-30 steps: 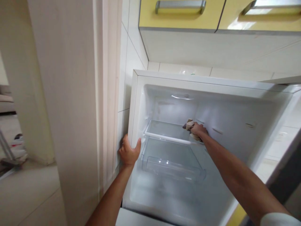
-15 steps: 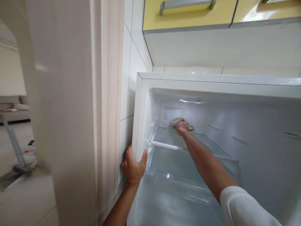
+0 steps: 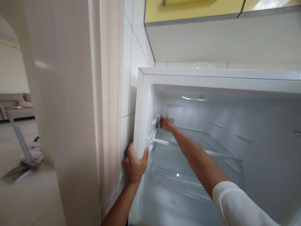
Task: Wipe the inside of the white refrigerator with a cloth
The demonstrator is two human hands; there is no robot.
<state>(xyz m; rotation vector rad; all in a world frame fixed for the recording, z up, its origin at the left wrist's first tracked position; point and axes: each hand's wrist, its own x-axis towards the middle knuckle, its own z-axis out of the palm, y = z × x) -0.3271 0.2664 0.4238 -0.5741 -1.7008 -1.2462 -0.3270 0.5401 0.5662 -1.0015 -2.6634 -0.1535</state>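
My right hand (image 3: 167, 123) is closed on a bunched beige cloth (image 3: 159, 122) with a dark pattern, deep inside an open refrigerator (image 3: 188, 74). The cloth is at the left inner wall, just above the top glass shelf (image 3: 188, 135). Part of the cloth is hidden behind my fingers. My left hand (image 3: 135, 164) grips the refrigerator's left front edge (image 3: 139, 125), thumb on the front face and fingers round the outer side.
Below the top shelf are a lower glass shelf and a clear plastic drawer front (image 3: 178, 179). Yellow cabinets (image 3: 192, 11) hang above. A door frame (image 3: 108, 103) stands close on the left; beyond it are a sofa (image 3: 16, 106) and a dustpan (image 3: 21, 169).
My right hand has moved the cloth left, from the back middle of the top shelf to the left wall. The left hand keeps its grip. The view has shifted slightly.
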